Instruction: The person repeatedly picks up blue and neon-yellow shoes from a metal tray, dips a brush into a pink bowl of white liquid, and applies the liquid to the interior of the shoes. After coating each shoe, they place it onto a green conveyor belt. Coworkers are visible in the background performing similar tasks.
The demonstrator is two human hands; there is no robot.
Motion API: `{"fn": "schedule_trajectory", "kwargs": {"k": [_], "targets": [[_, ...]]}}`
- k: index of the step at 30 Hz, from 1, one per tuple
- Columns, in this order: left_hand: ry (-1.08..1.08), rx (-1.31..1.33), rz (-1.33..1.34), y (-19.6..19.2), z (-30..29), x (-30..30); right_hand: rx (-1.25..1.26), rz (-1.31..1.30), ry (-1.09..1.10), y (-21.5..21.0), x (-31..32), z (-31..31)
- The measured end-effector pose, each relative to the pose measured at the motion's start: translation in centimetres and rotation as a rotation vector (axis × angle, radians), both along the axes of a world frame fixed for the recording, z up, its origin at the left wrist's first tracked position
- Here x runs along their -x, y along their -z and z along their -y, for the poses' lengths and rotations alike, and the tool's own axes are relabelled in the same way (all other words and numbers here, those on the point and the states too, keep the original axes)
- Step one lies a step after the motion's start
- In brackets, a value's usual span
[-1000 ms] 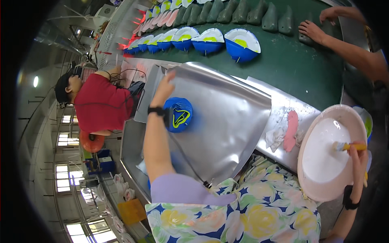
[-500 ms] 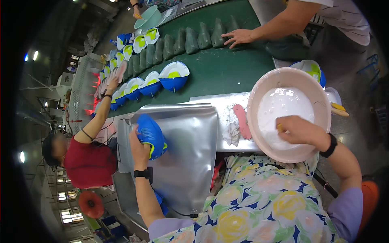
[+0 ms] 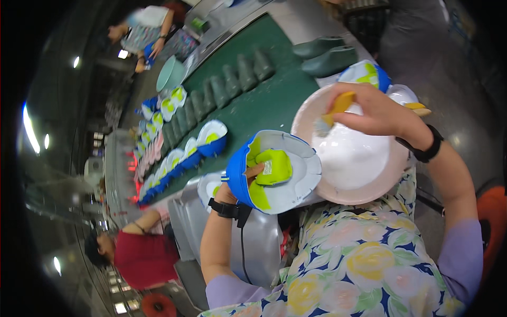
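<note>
My left hand (image 3: 227,194) grips a blue shoe upper (image 3: 303,182) at its side, the thumb reaching inside. The upper's white underside edge and lime-green lining face up, and it is held beside the basin's left rim. In my right hand (image 3: 375,111) is a brush (image 3: 342,103) with a yellow handle, its pale bristles pointing down over the basin. The pale pink basin (image 3: 359,198) holds white liquid (image 3: 343,164). Behind my left hand, another upper (image 3: 206,186) is partly hidden.
A row of blue uppers (image 3: 214,145) and rows of dark green shoe lasts (image 3: 232,79) stand on the green table (image 3: 269,100). Two larger lasts (image 3: 330,61) lie beyond the basin, near another upper (image 3: 364,74). A co-worker in red (image 3: 145,251) is at the left.
My left hand has brought the upper rightward to the basin and turned its inside up. My right hand has lifted the brush from the liquid. The co-worker's arm over the lasts is gone.
</note>
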State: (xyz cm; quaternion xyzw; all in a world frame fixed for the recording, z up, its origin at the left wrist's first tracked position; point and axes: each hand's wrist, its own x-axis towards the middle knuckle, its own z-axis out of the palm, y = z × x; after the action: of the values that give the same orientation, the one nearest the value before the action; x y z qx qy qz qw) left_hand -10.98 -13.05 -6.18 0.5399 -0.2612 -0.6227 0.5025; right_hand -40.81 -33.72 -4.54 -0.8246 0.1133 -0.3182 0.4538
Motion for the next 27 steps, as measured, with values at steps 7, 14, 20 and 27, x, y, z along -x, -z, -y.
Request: {"fn": "schedule_trajectory", "kwargs": {"k": [7,14,20,27], "targets": [[-0.015,0.130,-0.084,1.1,4.8,3.7,0.056,-0.073,0.188,-1.6,2.4,1.6],[-0.340,0.402,0.133,2.6,4.7,7.1,-0.322,-0.137,0.465,0.8,3.2,-0.3],[-0.471,0.583,0.426,3.3,6.0,8.6,-0.581,0.005,0.454,3.0,2.3,-2.8],[-0.470,0.838,1.077,4.4,7.0,6.0,-0.835,0.082,0.322,1.8,2.7,-4.7]]}}
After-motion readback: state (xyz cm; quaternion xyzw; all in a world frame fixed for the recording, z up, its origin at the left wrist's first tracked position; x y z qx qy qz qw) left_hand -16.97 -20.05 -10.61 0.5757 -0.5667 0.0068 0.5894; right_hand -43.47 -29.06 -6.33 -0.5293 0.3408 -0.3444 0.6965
